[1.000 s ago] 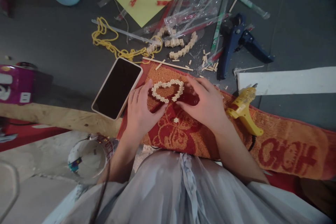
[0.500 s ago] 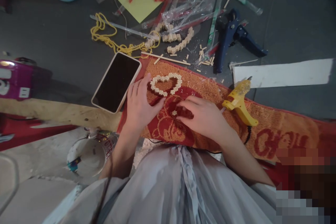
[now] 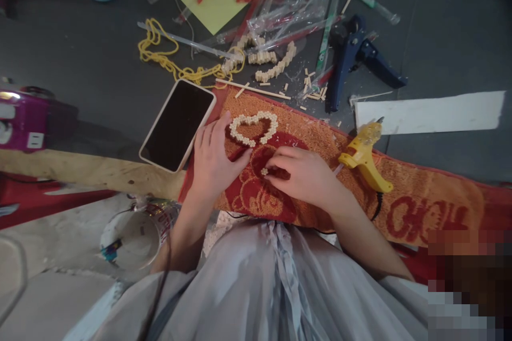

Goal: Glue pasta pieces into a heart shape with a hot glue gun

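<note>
A heart-shaped outline of small pale wooden pieces (image 3: 270,119) lies on the orange and red towel (image 3: 248,100), with a small gap at its lower point. My left hand (image 3: 212,160) rests at the left of the heart, fingers apart and holding nothing, beside the phone (image 3: 176,125). Below the heart, my right hand (image 3: 298,173) has its thumb and forefinger closed on a small flower-shaped wooden piece (image 3: 264,171). To the right of that hand lies a yellow glue gun (image 3: 366,157) on the towel.
Beyond the towel are a blue cutter (image 3: 346,64), yellow string (image 3: 160,56), curved wooden strips (image 3: 276,68), loose stick bits (image 3: 314,88), clear plastic wrap (image 3: 296,5), a yellow-green sheet (image 3: 216,10) and a white strip (image 3: 432,113). A purple object (image 3: 20,122) sits at the left.
My right thumb and fingertips have closed onto the small flower-shaped piece, which has shifted very slightly left. My left hand has stayed in place.
</note>
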Tool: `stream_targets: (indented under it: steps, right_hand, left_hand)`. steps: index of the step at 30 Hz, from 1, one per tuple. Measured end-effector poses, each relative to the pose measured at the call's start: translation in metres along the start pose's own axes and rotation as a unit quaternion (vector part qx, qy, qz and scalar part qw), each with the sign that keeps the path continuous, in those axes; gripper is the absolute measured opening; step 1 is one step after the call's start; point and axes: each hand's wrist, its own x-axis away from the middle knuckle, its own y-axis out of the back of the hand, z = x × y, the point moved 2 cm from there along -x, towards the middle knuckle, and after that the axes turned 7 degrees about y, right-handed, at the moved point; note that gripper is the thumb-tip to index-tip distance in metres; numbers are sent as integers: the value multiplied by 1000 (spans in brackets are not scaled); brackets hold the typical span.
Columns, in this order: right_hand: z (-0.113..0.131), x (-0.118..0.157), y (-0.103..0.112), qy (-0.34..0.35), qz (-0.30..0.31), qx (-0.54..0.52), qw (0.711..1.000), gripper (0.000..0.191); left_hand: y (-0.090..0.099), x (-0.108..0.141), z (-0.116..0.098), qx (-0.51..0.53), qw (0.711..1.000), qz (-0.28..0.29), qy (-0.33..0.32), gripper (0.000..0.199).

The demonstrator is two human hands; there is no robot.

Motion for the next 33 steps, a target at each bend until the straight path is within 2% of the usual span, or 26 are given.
stream_targets:
  steps: [3,6,13,24,33]
  right_hand:
    - [-2,-1,1,0,-31,-10,999,12]
    - [-3,-3,1,-8,-91,-18,996,12]
    - [1,-12,-9,-82,-199,-86,973,8]
    - [5,-13,-18,-69,-209,-37,975,13]
    - [8,-16,-23,-52,-244,-4,968,11]
  left_hand:
    - [1,0,-1,-5,1000,0,0,72]
    - [1,0,-1,-9,1000,0,-2,71]
    - [0,0,0,-28,999,-19,-24,71]
    - [-2,1,2,-22,1000,-4,-13,69]
    - [-1,1,0,-32,999,-3,-10,72]
